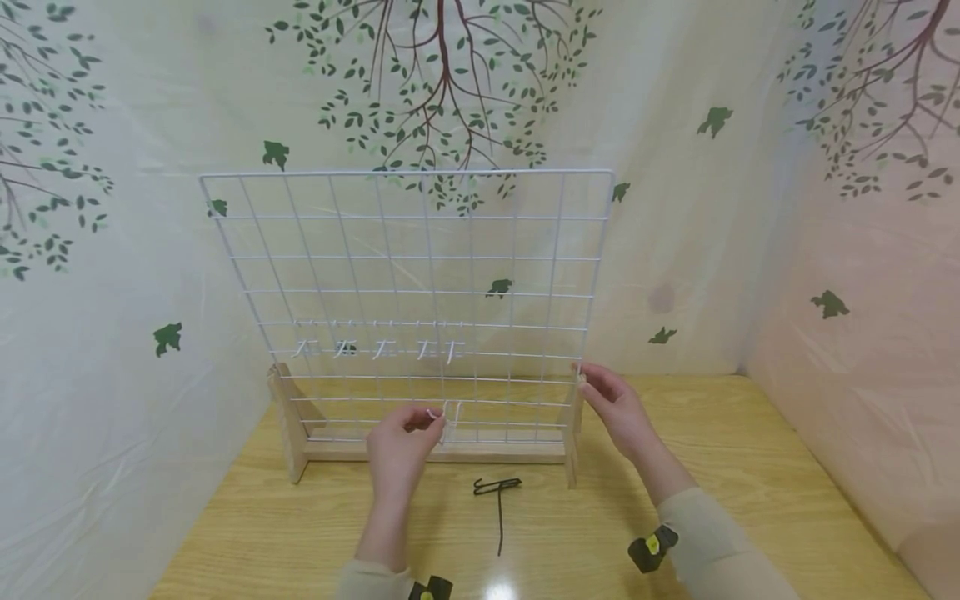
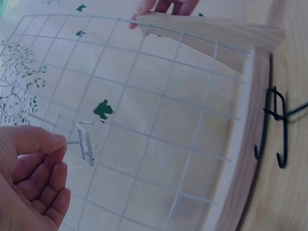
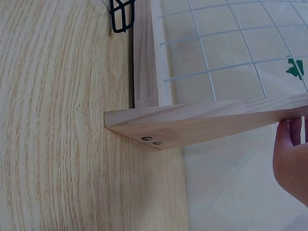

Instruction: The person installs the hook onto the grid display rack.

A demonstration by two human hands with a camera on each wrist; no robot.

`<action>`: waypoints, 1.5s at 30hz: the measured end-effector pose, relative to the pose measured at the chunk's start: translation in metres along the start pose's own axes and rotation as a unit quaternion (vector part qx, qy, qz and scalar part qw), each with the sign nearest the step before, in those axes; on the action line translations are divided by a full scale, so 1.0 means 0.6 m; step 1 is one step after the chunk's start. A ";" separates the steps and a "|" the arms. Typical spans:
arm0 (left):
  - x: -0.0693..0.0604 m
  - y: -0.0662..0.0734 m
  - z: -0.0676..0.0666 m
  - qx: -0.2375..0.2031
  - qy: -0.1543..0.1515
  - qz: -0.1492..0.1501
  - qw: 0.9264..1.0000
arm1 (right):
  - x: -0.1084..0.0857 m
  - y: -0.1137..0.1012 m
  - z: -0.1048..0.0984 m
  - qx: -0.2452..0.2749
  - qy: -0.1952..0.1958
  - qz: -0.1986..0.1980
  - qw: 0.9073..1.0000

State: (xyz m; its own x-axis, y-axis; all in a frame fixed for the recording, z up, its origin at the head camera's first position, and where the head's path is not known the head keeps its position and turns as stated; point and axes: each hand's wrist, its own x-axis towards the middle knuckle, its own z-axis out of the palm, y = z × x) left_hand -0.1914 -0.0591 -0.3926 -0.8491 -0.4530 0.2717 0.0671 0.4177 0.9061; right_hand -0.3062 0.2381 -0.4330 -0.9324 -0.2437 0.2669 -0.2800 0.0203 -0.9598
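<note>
In the head view my left hand [image 1: 397,454] is in front of the lower middle of a white wire grid panel [image 1: 405,173]. Thumb and forefinger pinch the stem of a white wire hook [image 2: 85,144], whose bracket end faces the grid; whether it touches the wires I cannot tell. My right hand [image 1: 621,414] grips the upper end of the right wooden upright [image 3: 192,122] of the stand, fingertips partly hidden behind it. Several white hooks [image 1: 425,349] hang in one row on the grid. A black hook [image 1: 500,521] lies on the table before the stand.
The grid stands in a wooden base, whose crossbar [image 1: 435,453] runs along the wood-grain table [image 1: 712,467]. A curtain printed with trees and leaves [image 1: 675,250] hangs close behind and along the sides.
</note>
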 end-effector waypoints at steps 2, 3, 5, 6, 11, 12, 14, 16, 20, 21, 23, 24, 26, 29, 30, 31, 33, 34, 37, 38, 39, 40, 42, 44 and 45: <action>0.000 0.010 0.002 -0.010 0.002 0.003 1.000 | 0.000 0.000 0.000 0.000 0.001 0.003 1.000; 0.000 0.015 0.004 -0.015 0.003 0.005 1.000 | 0.000 0.000 0.000 0.000 0.002 0.004 1.000; -0.001 0.024 0.006 -0.025 0.006 0.010 1.000 | 0.000 0.000 0.000 -0.001 0.002 0.006 1.000; -0.001 0.028 0.007 -0.033 0.007 0.012 0.999 | -0.001 0.000 -0.001 -0.002 0.003 0.007 1.000; -0.005 0.049 0.011 -0.056 0.015 0.037 0.998 | 0.000 -0.002 -0.001 -0.009 0.005 0.012 1.000; -0.005 0.052 0.012 -0.057 0.018 0.044 0.997 | 0.000 -0.002 -0.001 -0.009 0.005 0.013 1.000; -0.005 0.060 0.013 -0.057 0.023 0.057 0.997 | 0.000 -0.002 -0.001 -0.010 0.005 0.015 1.000; -0.004 0.067 0.015 -0.055 0.026 0.066 0.996 | -0.001 -0.003 -0.001 -0.009 0.007 0.016 1.000; 0.000 0.084 0.017 -0.056 0.028 0.072 0.995 | -0.002 -0.004 -0.002 -0.011 0.006 0.013 1.000; 0.001 0.089 0.018 -0.060 0.029 0.075 0.995 | -0.002 -0.004 -0.002 -0.009 0.005 0.010 1.000; 0.003 0.098 0.018 -0.066 0.031 0.085 0.994 | -0.002 -0.003 -0.002 -0.005 0.003 0.007 1.000; 0.004 0.103 0.018 -0.069 0.032 0.093 0.993 | -0.002 -0.003 -0.003 -0.002 0.002 0.006 1.000; 0.006 0.112 0.019 -0.073 0.037 0.111 0.990 | -0.002 -0.002 -0.003 0.001 0.003 0.006 1.000; 0.008 0.124 0.021 -0.073 0.044 0.131 0.988 | -0.002 -0.002 -0.003 0.000 0.005 0.009 1.000; 0.009 0.127 0.023 -0.073 0.046 0.135 0.987 | -0.002 -0.002 -0.004 -0.002 0.005 0.008 1.000; 0.010 0.131 0.024 -0.075 0.046 0.138 0.987 | -0.002 -0.003 -0.004 -0.004 0.005 0.007 1.000; 0.011 0.138 0.028 -0.077 0.045 0.142 0.986 | -0.002 -0.004 -0.004 -0.005 0.004 0.005 1.000; 0.013 0.141 0.030 -0.077 0.045 0.144 0.985 | -0.002 -0.005 -0.004 -0.004 0.003 0.005 1.000; 0.019 0.147 0.037 -0.078 0.050 0.162 0.982 | -0.002 -0.007 -0.004 -0.005 0.003 0.004 1.000; 0.020 0.149 0.039 -0.078 0.052 0.167 0.981 | -0.002 -0.007 -0.003 -0.007 0.003 0.006 1.000; 0.022 0.150 0.041 -0.075 0.054 0.170 0.981 | -0.002 -0.008 -0.003 -0.009 0.003 0.006 1.000; 0.023 0.151 0.043 -0.072 0.056 0.172 0.981 | -0.002 -0.008 -0.002 -0.009 0.002 0.006 1.000; 0.026 0.152 0.046 -0.066 0.059 0.171 0.981 | -0.002 -0.008 -0.001 -0.011 0.001 0.009 1.000; 0.028 0.156 0.049 -0.058 0.059 0.161 0.983 | -0.001 -0.006 0.000 -0.013 0.000 0.013 1.000; 0.030 0.158 0.050 -0.053 0.060 0.154 0.985 | -0.001 -0.006 0.000 -0.013 0.000 0.016 1.000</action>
State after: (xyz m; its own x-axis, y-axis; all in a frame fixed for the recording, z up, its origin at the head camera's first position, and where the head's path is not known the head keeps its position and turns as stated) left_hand -0.2161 -0.0041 -0.3118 -0.7123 -0.4098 0.5698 0.3722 0.4678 0.8016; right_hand -0.3048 0.2383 -0.4298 -0.9412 -0.2419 0.2359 -0.2557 0.0532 -0.9653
